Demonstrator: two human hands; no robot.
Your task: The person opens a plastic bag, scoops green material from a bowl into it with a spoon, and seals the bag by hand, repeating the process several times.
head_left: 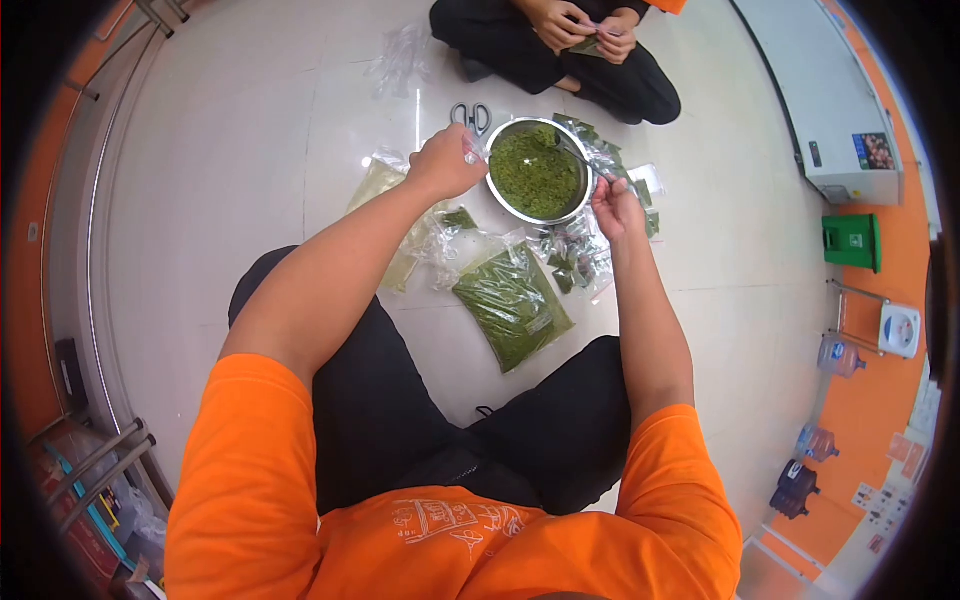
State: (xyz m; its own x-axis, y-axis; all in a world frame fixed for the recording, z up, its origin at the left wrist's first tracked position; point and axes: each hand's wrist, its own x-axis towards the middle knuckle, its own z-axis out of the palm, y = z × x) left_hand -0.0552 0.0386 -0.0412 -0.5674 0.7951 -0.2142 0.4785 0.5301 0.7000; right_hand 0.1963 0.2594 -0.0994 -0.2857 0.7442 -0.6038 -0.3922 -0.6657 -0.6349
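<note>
A round metal bowl (492, 190) holds chopped green stuff (532, 178). My right hand (618, 208) is closed on the handle of a spoon (572, 146), whose head rests in the green stuff at the bowl's upper right. Just left of the rim, my left hand (448, 162) is closed on a small clear plastic bag (474, 153). A large clear bag full of green stuff (512, 305) lies on the floor below the bowl. Small green-filled packets (568, 272) lie right of it, and another small packet (458, 218) lies to the left.
Scissors (471, 118) lie above the bowl. Clear plastic bags (402, 60) are at the upper left, with a yellowish bag (378, 187) nearer. Another person (560, 45) sits cross-legged opposite, both hands on a small packet. A green bin (852, 242) stands far right.
</note>
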